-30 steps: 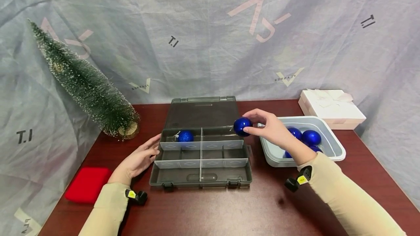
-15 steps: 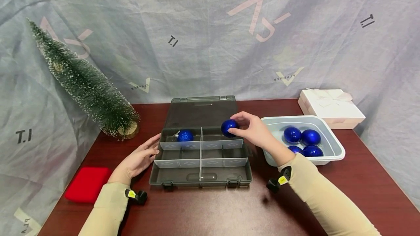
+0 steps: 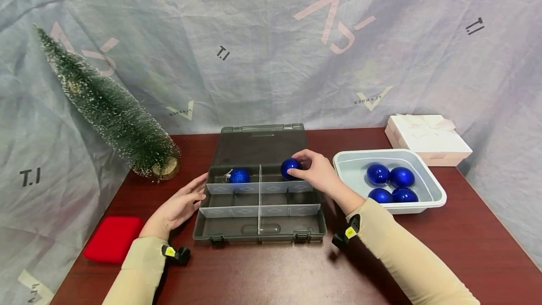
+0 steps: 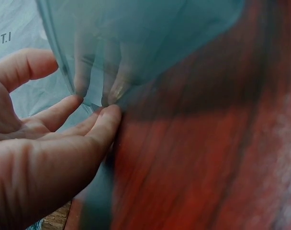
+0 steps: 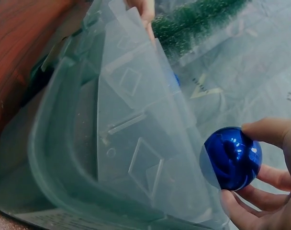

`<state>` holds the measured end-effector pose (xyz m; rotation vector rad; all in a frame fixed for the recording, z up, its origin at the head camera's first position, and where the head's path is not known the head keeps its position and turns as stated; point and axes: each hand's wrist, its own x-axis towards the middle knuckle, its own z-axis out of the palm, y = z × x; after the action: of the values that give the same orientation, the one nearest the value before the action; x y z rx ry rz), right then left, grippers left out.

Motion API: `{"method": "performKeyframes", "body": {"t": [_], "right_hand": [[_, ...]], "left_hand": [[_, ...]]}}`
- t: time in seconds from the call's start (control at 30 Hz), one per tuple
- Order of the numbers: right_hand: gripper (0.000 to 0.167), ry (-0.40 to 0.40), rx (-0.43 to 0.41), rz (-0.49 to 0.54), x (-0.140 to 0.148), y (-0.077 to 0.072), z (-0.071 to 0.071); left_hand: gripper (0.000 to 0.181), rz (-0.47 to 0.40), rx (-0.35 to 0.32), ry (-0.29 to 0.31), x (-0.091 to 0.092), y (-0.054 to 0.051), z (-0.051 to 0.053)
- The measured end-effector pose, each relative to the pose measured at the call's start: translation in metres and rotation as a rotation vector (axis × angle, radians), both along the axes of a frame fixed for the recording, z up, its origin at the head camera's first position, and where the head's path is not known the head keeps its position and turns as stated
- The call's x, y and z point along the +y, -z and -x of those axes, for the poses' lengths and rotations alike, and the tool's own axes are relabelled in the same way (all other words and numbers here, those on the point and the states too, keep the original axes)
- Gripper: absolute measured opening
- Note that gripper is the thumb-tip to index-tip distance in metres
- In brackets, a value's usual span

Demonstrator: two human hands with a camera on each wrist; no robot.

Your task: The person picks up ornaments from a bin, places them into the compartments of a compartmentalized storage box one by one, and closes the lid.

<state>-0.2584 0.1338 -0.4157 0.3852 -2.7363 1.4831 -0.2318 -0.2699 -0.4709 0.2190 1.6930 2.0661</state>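
Between thumb and fingers, my right hand (image 3: 316, 172) pinches a shiny blue ball ornament (image 3: 290, 169) at the back right compartment of a smoky plastic divider box (image 3: 228, 224). In the right wrist view, a divider (image 5: 131, 81) partly covers the ball's near edge. A glittery blue ball ornament (image 3: 239, 176) sits in the back left compartment. At the box's left side, my left hand (image 3: 179, 207) touches the wall with relaxed fingers, seen close up in the left wrist view against the box wall (image 4: 150, 33).
Right of the box, a white tub (image 3: 347, 164) holds several blue balls (image 3: 401, 177). Behind it stands a white gift box (image 3: 427, 138) with a ribbon. On the left are a red item (image 3: 114, 239) and a leaning frosted tree (image 3: 110, 107). The box lid (image 3: 262, 147) lies back.
My right hand has carried the blue ball ornament leftward from near the tub, then down to the back right compartment. The left hand keeps its place on the box.
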Motion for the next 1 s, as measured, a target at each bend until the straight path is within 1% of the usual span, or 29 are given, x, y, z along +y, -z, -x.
{"method": "performKeyframes", "body": {"t": [0.2, 0.4, 0.8, 1.0], "right_hand": [[0.040, 0.029, -0.009, -0.023, -0.005, 0.005, 0.002], [0.042, 0.044, 0.009, -0.065, -0.011, 0.007, 0.002], [0.043, 0.074, 0.018, -0.115, -0.015, 0.010, 0.001], [0.044, 0.111, 0.036, -0.151, -0.018, 0.009, -0.001]], "left_hand": [[0.076, 0.004, 0.006, 0.002, 0.000, -0.001, -0.001], [0.075, -0.002, 0.017, 0.009, -0.001, 0.001, -0.001], [0.076, -0.002, 0.023, 0.010, 0.000, 0.003, 0.001], [0.075, 0.012, 0.023, 0.014, 0.000, 0.003, 0.002]]}}
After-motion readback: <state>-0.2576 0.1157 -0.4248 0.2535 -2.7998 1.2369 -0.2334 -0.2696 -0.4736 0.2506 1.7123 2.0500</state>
